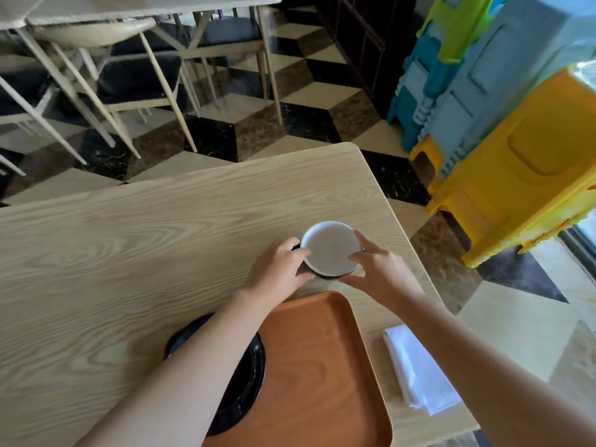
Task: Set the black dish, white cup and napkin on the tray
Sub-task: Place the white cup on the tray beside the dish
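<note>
A white cup (330, 248) with a dark underside stands on the wooden table just beyond the far edge of the orange tray (322, 366). My left hand (279, 272) grips the cup's left side and my right hand (377, 269) holds its right side, fingers on the rim. A black dish (245, 385) lies at the tray's left edge, partly over it and mostly hidden under my left forearm. A folded white napkin (419, 372) lies on the table to the right of the tray.
The light wooden table (113, 253) ends close on the right and at the far side. Stacked plastic stools (516, 140) in yellow, blue and green stand to the right. Chairs and another table (129, 59) stand beyond on a checkered floor.
</note>
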